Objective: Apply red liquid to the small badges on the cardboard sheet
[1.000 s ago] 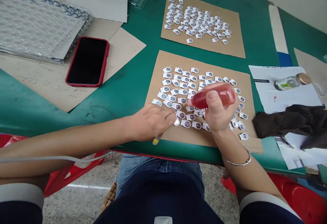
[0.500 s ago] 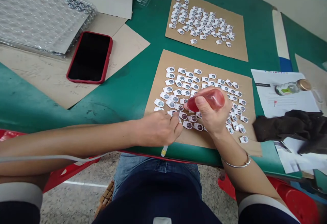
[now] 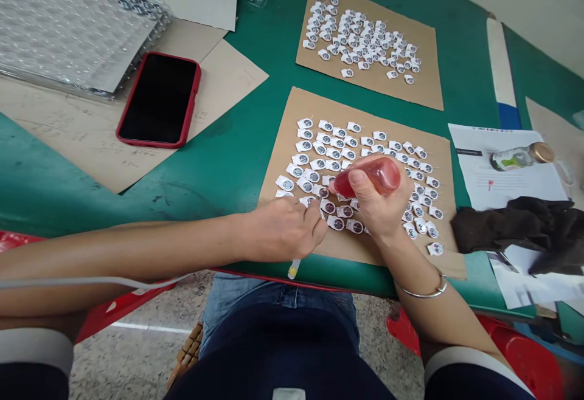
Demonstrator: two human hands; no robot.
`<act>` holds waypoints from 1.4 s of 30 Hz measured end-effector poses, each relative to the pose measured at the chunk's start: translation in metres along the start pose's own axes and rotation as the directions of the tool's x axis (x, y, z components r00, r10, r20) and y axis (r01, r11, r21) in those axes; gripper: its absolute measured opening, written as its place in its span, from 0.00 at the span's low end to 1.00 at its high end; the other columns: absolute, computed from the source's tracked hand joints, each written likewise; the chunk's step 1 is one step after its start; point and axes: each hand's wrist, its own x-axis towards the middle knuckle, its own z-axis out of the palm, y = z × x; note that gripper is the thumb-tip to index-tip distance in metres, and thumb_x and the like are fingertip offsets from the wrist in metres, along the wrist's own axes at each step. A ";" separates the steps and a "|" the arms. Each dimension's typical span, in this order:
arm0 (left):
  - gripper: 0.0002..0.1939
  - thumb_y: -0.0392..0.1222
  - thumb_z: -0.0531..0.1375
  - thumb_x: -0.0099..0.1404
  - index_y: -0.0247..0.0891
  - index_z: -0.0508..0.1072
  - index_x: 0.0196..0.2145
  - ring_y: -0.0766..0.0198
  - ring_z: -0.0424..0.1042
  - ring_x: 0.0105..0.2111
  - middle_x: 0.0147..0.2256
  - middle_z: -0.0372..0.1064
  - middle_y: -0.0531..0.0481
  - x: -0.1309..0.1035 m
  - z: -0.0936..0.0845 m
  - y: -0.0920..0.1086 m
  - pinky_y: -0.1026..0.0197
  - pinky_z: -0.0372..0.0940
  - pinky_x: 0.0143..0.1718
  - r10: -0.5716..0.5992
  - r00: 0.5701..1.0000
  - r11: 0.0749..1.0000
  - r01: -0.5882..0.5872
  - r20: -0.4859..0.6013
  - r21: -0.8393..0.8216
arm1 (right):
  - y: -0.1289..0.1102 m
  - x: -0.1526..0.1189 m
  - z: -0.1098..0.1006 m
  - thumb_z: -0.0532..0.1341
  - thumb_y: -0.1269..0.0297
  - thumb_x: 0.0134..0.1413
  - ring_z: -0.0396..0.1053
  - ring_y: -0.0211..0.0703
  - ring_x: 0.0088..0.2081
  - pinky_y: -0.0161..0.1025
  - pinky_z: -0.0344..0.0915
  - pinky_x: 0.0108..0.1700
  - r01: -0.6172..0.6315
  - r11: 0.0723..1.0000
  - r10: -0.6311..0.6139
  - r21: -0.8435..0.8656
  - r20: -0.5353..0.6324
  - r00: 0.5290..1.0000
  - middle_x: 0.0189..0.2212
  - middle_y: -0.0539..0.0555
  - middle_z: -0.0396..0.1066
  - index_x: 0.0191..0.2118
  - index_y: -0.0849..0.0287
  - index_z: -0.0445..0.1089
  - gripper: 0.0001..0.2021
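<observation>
My right hand [image 3: 387, 208] is wrapped round a red squeeze bottle [image 3: 376, 177], tilted with its narrow end down and to the left, over small white tagged pieces with dark round faces [image 3: 336, 223]. Close beside it, my left hand [image 3: 292, 230] is closed low over the near cardboard sheet [image 3: 365, 253]. From under that hand pokes a thin pale stick with a yellow end [image 3: 294, 268]; its other end is hidden by the fingers. The bottle's tip is near the left fingertips, and whether it touches a piece I cannot tell.
A second cardboard sheet [image 3: 314, 62] with many similar pieces lies behind. At left are a red-cased phone [image 3: 159, 99] and clear plastic trays [image 3: 68, 29]. To the right lie printed paper [image 3: 524, 184], a small glass bottle [image 3: 520, 155] and dark cloth [image 3: 506, 224].
Both hands keep nearly the same pose, with the red bottle in the right one. The view has shifted very slightly.
</observation>
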 end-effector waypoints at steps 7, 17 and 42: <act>0.14 0.30 0.45 0.65 0.32 0.70 0.37 0.61 0.73 0.26 0.41 0.73 0.37 -0.001 0.003 0.001 0.60 0.64 0.24 -0.010 1.000 0.997 0.010 0.006 0.078 | 0.001 0.002 0.001 0.65 0.56 0.45 0.69 0.40 0.28 0.44 0.68 0.34 0.043 0.997 -0.045 -0.068 -0.033 0.998 0.27 0.50 0.70 0.31 0.55 0.69 0.10; 0.13 0.31 0.45 0.65 0.33 0.69 0.35 0.63 0.71 0.24 0.40 0.73 0.39 -0.003 0.008 0.000 0.61 0.61 0.24 -0.039 0.999 0.997 0.041 -0.025 0.068 | 0.003 0.004 -0.001 0.64 0.54 0.47 0.70 0.40 0.29 0.45 0.69 0.35 0.061 0.992 -0.065 -0.113 -0.028 0.997 0.27 0.50 0.71 0.30 0.55 0.68 0.11; 0.13 0.32 0.45 0.66 0.35 0.69 0.35 0.65 0.70 0.27 0.42 0.73 0.43 -0.006 0.008 -0.002 0.62 0.62 0.28 -0.077 0.996 0.995 0.079 -0.045 0.055 | -0.005 0.005 -0.007 0.64 0.54 0.46 0.69 0.37 0.29 0.40 0.67 0.34 0.174 0.952 -0.187 -0.253 -0.030 0.982 0.25 0.50 0.70 0.28 0.58 0.67 0.12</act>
